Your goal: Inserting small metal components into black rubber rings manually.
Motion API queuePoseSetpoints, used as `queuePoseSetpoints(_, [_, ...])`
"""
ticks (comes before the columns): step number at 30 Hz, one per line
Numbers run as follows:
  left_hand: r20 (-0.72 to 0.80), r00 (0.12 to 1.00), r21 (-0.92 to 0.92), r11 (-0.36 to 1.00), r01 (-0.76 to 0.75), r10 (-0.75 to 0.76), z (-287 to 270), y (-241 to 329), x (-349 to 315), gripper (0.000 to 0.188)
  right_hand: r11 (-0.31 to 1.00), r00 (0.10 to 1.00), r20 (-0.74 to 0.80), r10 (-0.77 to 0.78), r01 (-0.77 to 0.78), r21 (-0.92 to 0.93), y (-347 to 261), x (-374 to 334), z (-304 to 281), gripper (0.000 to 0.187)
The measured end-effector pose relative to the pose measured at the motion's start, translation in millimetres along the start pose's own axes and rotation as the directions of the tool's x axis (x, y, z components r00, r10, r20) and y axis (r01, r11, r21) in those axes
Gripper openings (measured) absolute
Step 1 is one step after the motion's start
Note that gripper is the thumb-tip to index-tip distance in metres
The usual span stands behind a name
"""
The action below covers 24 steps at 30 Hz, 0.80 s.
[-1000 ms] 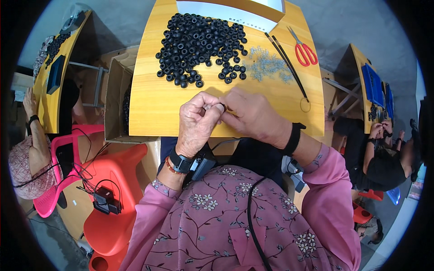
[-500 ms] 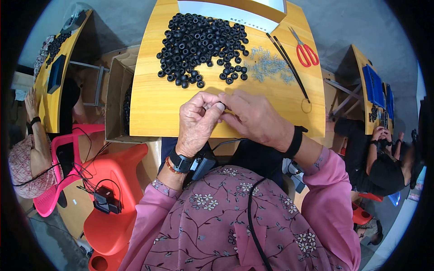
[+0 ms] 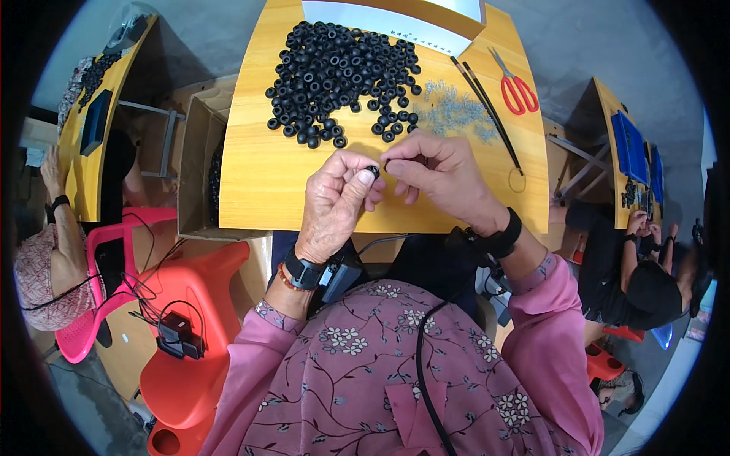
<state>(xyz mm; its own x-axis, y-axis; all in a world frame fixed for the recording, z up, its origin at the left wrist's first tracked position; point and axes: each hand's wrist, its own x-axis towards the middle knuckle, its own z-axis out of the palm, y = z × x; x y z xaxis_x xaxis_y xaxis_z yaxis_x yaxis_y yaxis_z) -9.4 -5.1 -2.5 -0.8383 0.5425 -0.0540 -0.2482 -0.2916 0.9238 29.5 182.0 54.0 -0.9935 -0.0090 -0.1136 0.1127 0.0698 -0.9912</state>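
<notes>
Above the near part of the yellow table [image 3: 258, 190], my left hand [image 3: 332, 197] pinches a small black bead [image 3: 373, 172] between thumb and forefinger. Just to its right, my right hand [image 3: 452, 178] is closed in a pinch, with something small and dark at its fingertips that I cannot make out. A short gap separates the two hands. Beyond them lies a wide heap of round black beads [image 3: 327, 76] with holes through them, a few strays along its near side. Right of the heap, small clear pieces [image 3: 456, 112] are scattered.
Red-handled scissors [image 3: 519, 93] and thin black rods [image 3: 490, 110] lie at the right. An open white box [image 3: 395, 23] stands at the far edge. On my left are a cardboard box [image 3: 199, 152] and a red chair [image 3: 190, 342]. Other people sit at side tables.
My hands were together over the bead and have come apart. My right hand has drawn slightly right, leaving the bead in my left fingers.
</notes>
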Motion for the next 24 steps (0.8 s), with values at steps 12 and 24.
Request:
queuePoseSetpoints(12, [0.004,1.0,-0.071,0.997,0.029,-0.029,-2.7,-2.9,0.4,0.018,0.998,1.0,0.007,-0.029,0.029,0.053,5.6,2.9,-2.7,0.014])
queuePoseSetpoints(24, [0.02,1.0,-0.163,0.987,0.016,-0.013,-5.6,-8.5,1.1,0.018,0.984,0.987,0.033,-0.155,0.157,-0.087,2.0,4.4,-2.7,0.014])
